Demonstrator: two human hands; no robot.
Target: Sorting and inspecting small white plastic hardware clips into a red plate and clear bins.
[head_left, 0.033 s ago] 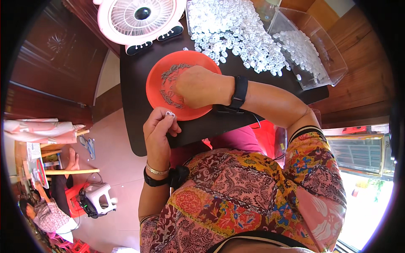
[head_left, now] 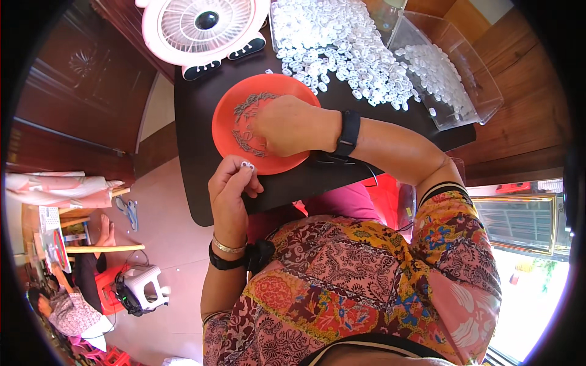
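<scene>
Between the thumb and fingers of my left hand (head_left: 232, 186) a small white oval plastic piece with holes (head_left: 247, 165) is pinched, just off the near edge of an orange-red bowl (head_left: 222, 131). My right hand (head_left: 296, 126) reaches down into that bowl, its fingers curled. Small grey screws (head_left: 246, 145) lie scattered round its fingertips. What those fingertips hold, if anything, is hidden under the hand. Many more white oval pieces (head_left: 348, 46) are heaped on the dark table (head_left: 198, 165) beyond the bowl.
A clear plastic bin (head_left: 488, 91) with white pieces inside lies tipped at the far right. At the far left stands a pink and white fan (head_left: 177, 58). Lower left, another person (head_left: 79, 314) sits near a white stool (head_left: 143, 287).
</scene>
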